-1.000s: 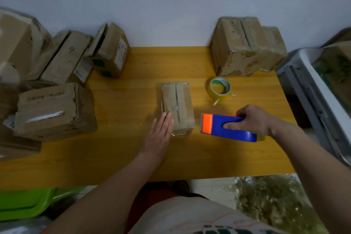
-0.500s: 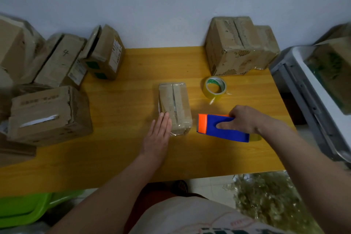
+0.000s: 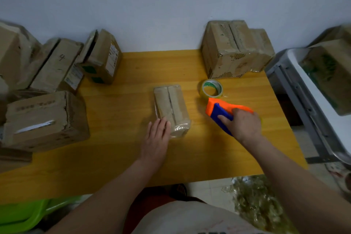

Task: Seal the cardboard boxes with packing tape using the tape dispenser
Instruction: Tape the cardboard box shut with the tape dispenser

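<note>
Left hand [image 3: 156, 139] flat, fingers straight, touching box [image 3: 171, 109] at its 7 o'clock corner, box at table [image 3: 123, 157] centre, dispenser [image 3: 221, 113] at box's 3 o'clock, gripped by right hand [image 3: 243, 125], tape roll [image 3: 211, 89] at dispenser's 12 o'clock.

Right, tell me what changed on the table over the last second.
The right hand, gripping the blue and orange tape dispenser, tilted it so its orange end swung up toward the tape roll; earlier it lay level beside the small box. The left hand stays flat against the box's near corner. Box and roll have not moved.
</note>
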Motion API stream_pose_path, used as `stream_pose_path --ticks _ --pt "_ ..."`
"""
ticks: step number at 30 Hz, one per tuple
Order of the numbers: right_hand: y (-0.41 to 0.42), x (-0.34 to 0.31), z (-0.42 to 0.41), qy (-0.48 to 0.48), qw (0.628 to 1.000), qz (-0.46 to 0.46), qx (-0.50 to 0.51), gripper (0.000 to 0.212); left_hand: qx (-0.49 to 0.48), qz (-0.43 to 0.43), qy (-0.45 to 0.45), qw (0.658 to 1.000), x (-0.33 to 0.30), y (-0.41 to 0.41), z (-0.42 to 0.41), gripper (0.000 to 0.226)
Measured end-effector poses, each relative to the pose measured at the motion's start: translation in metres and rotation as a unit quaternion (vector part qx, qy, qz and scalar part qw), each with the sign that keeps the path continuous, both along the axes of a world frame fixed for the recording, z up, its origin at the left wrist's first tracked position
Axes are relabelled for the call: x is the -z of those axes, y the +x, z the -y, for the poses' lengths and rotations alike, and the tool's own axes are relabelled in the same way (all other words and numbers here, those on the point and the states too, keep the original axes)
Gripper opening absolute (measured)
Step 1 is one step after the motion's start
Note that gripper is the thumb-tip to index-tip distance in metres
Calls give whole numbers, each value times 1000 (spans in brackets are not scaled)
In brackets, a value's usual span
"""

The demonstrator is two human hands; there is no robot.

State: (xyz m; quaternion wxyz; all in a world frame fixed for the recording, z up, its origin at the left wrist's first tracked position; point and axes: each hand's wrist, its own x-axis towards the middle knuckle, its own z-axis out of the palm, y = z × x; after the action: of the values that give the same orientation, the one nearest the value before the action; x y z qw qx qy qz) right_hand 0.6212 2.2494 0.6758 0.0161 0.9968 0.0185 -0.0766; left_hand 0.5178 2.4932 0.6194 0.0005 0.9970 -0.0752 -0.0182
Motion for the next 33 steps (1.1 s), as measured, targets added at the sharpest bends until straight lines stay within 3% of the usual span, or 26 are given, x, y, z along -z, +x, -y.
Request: stream_pose_path --ticks 3,7,12,15,18,21,23,25,27,29,33 --pt "-10 27 -9 37 999 19 23 47 9 21 -22 1000 3 0 -8 77" --pt "-26 58 -10 23 998 23 51 47 82 132 -65 986 -1 9 -41 34" --pt "-35 81 -7 43 998 -31 39 55 137 134 -117 974 2 26 -50 7" --pt "-33 84 -7 95 993 -43 62 56 102 83 -129 983 -6 25 -33 27" --pt "-32 77 -17 202 973 78 83 33 7 30 -174 984 -14 20 -7 45" --pt "-38 65 -40 276 938 209 -30 20 -28 49 -219 974 -14 23 -1 46" --pt "-46 62 -62 323 911 201 -157 28 -52 52 -184 980 -12 25 -8 62" --pt "-60 69 -84 323 891 155 -278 39 -97 -4 -116 989 -12 26 -18 108" --pt "-72 82 -95 293 883 125 -344 46 -117 -88 -59 987 -11 26 -28 131" --pt "-79 91 -98 246 894 113 -356 50 -120 -128 -40 984 -10 27 -31 129" --pt "-61 86 -108 194 907 93 -363 57 -114 -123 -32 985 -7 27 -32 120"
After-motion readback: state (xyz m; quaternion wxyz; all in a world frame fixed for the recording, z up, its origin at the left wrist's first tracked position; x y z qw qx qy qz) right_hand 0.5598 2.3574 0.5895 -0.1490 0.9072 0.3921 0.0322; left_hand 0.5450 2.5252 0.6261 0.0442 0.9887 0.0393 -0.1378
